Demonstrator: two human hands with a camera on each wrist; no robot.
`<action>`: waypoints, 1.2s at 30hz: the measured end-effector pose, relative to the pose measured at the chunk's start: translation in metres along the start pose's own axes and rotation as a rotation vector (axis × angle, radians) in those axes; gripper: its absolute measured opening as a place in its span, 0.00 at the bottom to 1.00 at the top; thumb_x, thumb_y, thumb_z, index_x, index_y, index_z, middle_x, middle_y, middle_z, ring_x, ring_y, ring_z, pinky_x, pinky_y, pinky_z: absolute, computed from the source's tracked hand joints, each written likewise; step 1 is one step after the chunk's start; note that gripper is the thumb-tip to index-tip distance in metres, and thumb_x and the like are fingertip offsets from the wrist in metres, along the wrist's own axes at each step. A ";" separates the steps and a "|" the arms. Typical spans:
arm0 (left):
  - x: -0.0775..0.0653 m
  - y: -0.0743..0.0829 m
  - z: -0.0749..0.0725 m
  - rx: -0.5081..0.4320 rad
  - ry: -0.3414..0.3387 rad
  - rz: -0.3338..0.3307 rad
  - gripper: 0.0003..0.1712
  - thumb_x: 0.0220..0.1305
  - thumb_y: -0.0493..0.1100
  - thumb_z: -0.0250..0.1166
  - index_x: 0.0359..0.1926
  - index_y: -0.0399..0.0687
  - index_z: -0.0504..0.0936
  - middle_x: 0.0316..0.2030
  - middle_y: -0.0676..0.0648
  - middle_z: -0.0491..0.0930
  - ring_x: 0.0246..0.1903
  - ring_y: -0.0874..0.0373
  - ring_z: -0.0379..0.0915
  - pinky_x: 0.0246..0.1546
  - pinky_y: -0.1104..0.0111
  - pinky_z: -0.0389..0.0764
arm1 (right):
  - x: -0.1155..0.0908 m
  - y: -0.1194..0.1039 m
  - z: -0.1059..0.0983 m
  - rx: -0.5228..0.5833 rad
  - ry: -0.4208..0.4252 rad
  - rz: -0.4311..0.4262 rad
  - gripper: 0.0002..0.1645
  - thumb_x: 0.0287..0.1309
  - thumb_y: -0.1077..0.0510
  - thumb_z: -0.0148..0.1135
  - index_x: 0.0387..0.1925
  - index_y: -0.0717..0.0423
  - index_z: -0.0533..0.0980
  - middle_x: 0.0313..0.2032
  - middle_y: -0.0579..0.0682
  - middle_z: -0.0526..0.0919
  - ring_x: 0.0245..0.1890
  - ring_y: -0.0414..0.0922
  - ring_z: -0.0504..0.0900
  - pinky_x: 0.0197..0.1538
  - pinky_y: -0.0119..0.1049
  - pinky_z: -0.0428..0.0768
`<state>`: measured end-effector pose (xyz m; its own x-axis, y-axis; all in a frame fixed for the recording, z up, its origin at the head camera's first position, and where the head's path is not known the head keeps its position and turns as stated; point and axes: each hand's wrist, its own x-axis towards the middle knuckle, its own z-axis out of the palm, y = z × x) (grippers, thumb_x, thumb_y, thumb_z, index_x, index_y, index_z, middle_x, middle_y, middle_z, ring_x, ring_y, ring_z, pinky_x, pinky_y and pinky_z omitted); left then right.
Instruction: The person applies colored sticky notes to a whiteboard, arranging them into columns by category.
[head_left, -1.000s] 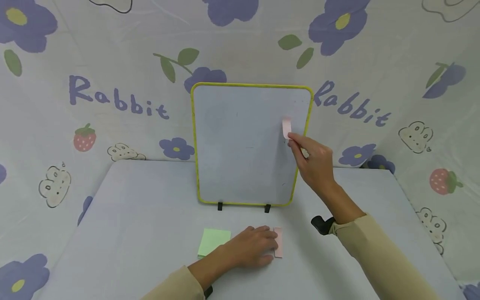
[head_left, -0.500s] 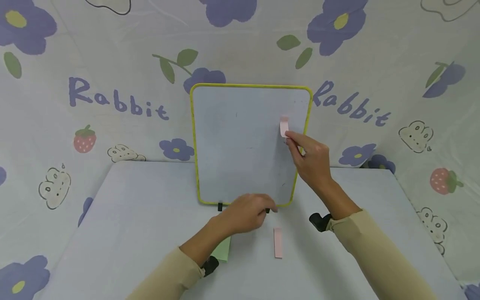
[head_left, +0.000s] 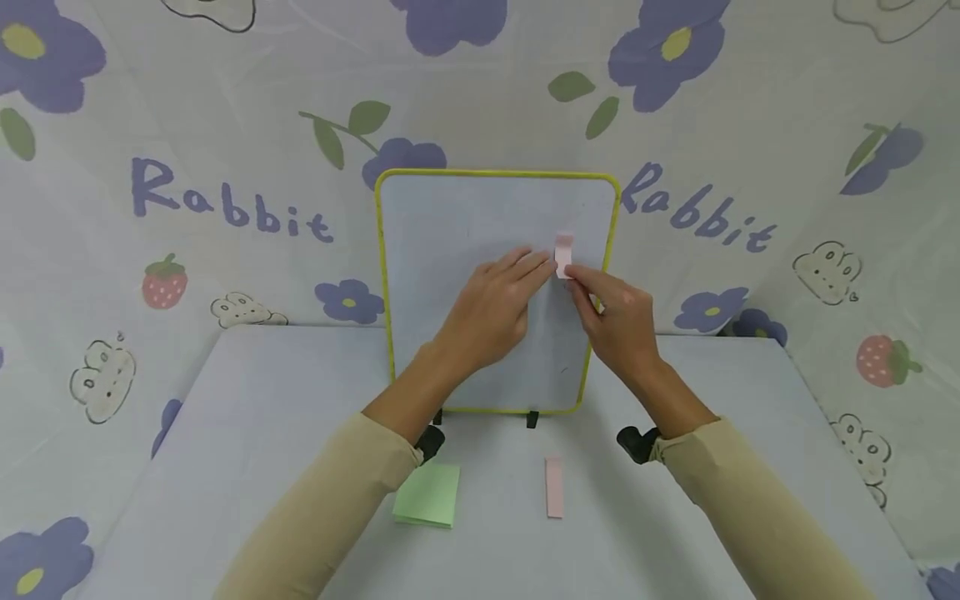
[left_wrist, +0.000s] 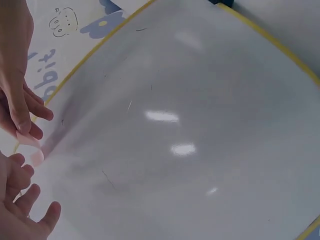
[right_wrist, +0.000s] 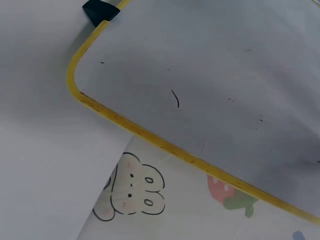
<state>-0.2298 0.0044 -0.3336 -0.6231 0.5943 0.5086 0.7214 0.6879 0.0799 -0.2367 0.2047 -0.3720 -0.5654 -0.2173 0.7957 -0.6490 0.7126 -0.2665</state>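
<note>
Just raised from beside the pink pad [head_left: 554, 487] on the table [head_left: 300, 392] up to the whiteboard [head_left: 427, 250]: the left hand [head_left: 491, 308]. Now, in the head view, fingers extended and close together, tips just beside the pink strip [head_left: 564, 250] at its nine o'clock; in the left wrist view, loosely bent and slightly parted, nothing held, contact with the paper impossible to tell. Little changed at the strip's four o'clock: the right hand [head_left: 621, 321], still pinching the lower end between thumb and index finger. In effect, by all appearances, a shift of the work from table to board, with both hands now at one strip.

Position of the strip: about two o'clock from the board's middle, upper end seemingly flat against the surface, lower part bowed outward. Thin, matte, narrow paper, likely springy. Pink pad at the board's five o'clock, a slim bar; green pad [head_left: 427, 496] at seven o'clock, nearly square, with layered edges. Board glossy, with glare patches, small black marks [right_wrist: 175, 98], a scuffed yellow rim [right_wrist: 135, 128], rounded corners and two black feet [head_left: 532, 419] at six o'clock. Behind, faintly creased, flower-printed cloth [head_left: 165, 108]; on both arms, softly wrinkled beige sleeves [head_left: 330, 500].
</note>
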 end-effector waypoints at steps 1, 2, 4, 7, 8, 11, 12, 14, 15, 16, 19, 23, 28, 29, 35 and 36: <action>0.003 -0.001 0.000 0.017 -0.018 0.003 0.28 0.67 0.29 0.49 0.66 0.45 0.75 0.66 0.48 0.73 0.69 0.51 0.64 0.57 0.55 0.72 | 0.000 0.000 0.000 -0.008 -0.004 -0.007 0.12 0.61 0.66 0.66 0.46 0.66 0.84 0.42 0.59 0.88 0.41 0.53 0.88 0.43 0.48 0.84; 0.006 -0.001 -0.001 0.034 -0.036 0.007 0.28 0.68 0.29 0.49 0.67 0.46 0.74 0.67 0.49 0.72 0.70 0.51 0.62 0.58 0.54 0.71 | 0.000 0.000 0.000 -0.018 -0.009 -0.011 0.12 0.61 0.66 0.66 0.46 0.66 0.84 0.42 0.59 0.88 0.42 0.54 0.88 0.44 0.48 0.84; 0.010 -0.002 -0.001 0.068 -0.069 0.021 0.29 0.69 0.30 0.49 0.69 0.48 0.72 0.69 0.50 0.69 0.71 0.51 0.59 0.60 0.53 0.69 | 0.000 0.000 0.000 -0.038 -0.018 -0.015 0.12 0.61 0.66 0.66 0.47 0.66 0.84 0.42 0.59 0.88 0.42 0.54 0.88 0.44 0.48 0.84; 0.015 -0.004 -0.001 0.120 -0.118 0.044 0.32 0.69 0.31 0.50 0.72 0.50 0.68 0.72 0.53 0.64 0.73 0.52 0.54 0.65 0.50 0.64 | 0.000 0.001 -0.001 -0.060 -0.028 -0.017 0.14 0.60 0.66 0.67 0.48 0.65 0.83 0.44 0.59 0.87 0.43 0.55 0.87 0.44 0.48 0.84; 0.016 -0.005 -0.001 0.140 -0.136 0.048 0.33 0.69 0.32 0.50 0.73 0.51 0.66 0.73 0.54 0.62 0.74 0.52 0.52 0.66 0.49 0.62 | 0.000 0.000 -0.002 -0.068 -0.032 -0.019 0.14 0.60 0.66 0.68 0.48 0.65 0.83 0.44 0.59 0.87 0.43 0.55 0.87 0.44 0.48 0.84; 0.019 -0.007 0.000 0.206 -0.172 0.060 0.34 0.69 0.33 0.50 0.75 0.53 0.63 0.74 0.56 0.59 0.75 0.54 0.49 0.68 0.48 0.58 | 0.000 0.000 -0.002 -0.087 -0.043 -0.027 0.15 0.60 0.66 0.68 0.49 0.65 0.83 0.45 0.59 0.87 0.44 0.56 0.87 0.44 0.48 0.84; 0.020 -0.008 0.000 0.234 -0.178 0.064 0.34 0.69 0.33 0.50 0.75 0.53 0.63 0.75 0.56 0.58 0.75 0.55 0.49 0.68 0.48 0.57 | 0.000 0.000 -0.002 -0.095 -0.047 -0.029 0.15 0.60 0.66 0.67 0.49 0.65 0.83 0.46 0.59 0.87 0.44 0.56 0.87 0.44 0.48 0.84; 0.022 -0.009 0.001 0.280 -0.184 0.068 0.33 0.71 0.35 0.49 0.76 0.54 0.62 0.75 0.56 0.58 0.75 0.55 0.48 0.69 0.47 0.56 | -0.001 0.001 -0.003 -0.116 -0.052 -0.034 0.14 0.60 0.66 0.67 0.49 0.64 0.83 0.46 0.59 0.87 0.44 0.55 0.87 0.43 0.48 0.84; 0.022 -0.009 0.001 0.299 -0.187 0.069 0.33 0.71 0.36 0.49 0.76 0.54 0.62 0.75 0.56 0.58 0.76 0.55 0.47 0.69 0.47 0.55 | -0.001 0.002 -0.002 -0.129 -0.054 -0.039 0.14 0.60 0.66 0.68 0.49 0.64 0.83 0.46 0.58 0.87 0.44 0.55 0.87 0.43 0.48 0.84; 0.023 -0.009 0.001 0.315 -0.193 0.068 0.33 0.72 0.36 0.49 0.76 0.54 0.61 0.75 0.56 0.57 0.76 0.56 0.47 0.70 0.46 0.54 | -0.001 0.003 -0.002 -0.147 -0.055 -0.048 0.15 0.60 0.65 0.68 0.49 0.64 0.83 0.46 0.58 0.87 0.43 0.56 0.87 0.42 0.48 0.84; 0.024 -0.010 0.002 0.357 -0.209 0.058 0.32 0.73 0.39 0.50 0.76 0.55 0.61 0.76 0.56 0.55 0.76 0.56 0.45 0.70 0.43 0.50 | -0.002 0.006 -0.002 -0.216 -0.056 -0.109 0.15 0.60 0.65 0.68 0.49 0.64 0.83 0.47 0.59 0.86 0.42 0.56 0.87 0.43 0.50 0.84; 0.024 -0.009 0.004 0.413 -0.239 0.045 0.33 0.74 0.43 0.52 0.77 0.56 0.59 0.77 0.56 0.52 0.77 0.56 0.41 0.70 0.41 0.49 | -0.001 0.010 -0.002 -0.321 -0.054 -0.219 0.24 0.64 0.54 0.61 0.55 0.65 0.80 0.54 0.60 0.83 0.50 0.58 0.84 0.53 0.55 0.77; 0.024 -0.009 0.007 0.451 -0.264 0.027 0.33 0.75 0.47 0.50 0.78 0.56 0.55 0.77 0.56 0.49 0.77 0.56 0.38 0.70 0.41 0.49 | 0.004 0.014 -0.001 -0.432 -0.094 -0.272 0.37 0.63 0.45 0.52 0.67 0.63 0.71 0.67 0.58 0.72 0.71 0.57 0.64 0.67 0.59 0.61; 0.024 -0.009 0.008 0.453 -0.266 0.024 0.33 0.76 0.47 0.50 0.78 0.56 0.55 0.77 0.56 0.49 0.77 0.56 0.38 0.70 0.41 0.49 | 0.006 0.014 0.000 -0.450 -0.105 -0.276 0.37 0.63 0.46 0.51 0.68 0.63 0.70 0.68 0.57 0.71 0.72 0.56 0.62 0.68 0.59 0.59; 0.024 -0.008 0.009 0.460 -0.274 0.009 0.35 0.74 0.46 0.51 0.78 0.54 0.54 0.78 0.56 0.47 0.77 0.56 0.37 0.70 0.41 0.50 | 0.011 0.015 0.002 -0.497 -0.159 -0.266 0.35 0.62 0.51 0.56 0.68 0.62 0.69 0.69 0.56 0.70 0.74 0.53 0.59 0.71 0.56 0.56; 0.024 -0.007 0.009 0.460 -0.276 0.007 0.35 0.74 0.46 0.51 0.78 0.54 0.54 0.78 0.55 0.47 0.77 0.56 0.37 0.70 0.41 0.50 | 0.012 0.015 0.003 -0.496 -0.165 -0.258 0.35 0.62 0.51 0.56 0.68 0.62 0.69 0.69 0.56 0.70 0.74 0.53 0.59 0.71 0.56 0.56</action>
<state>-0.2527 0.0173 -0.3297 -0.7197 0.6443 0.2588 0.5572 0.7583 -0.3385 -0.2545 0.2113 -0.3682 -0.5177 -0.4983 0.6955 -0.4831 0.8412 0.2431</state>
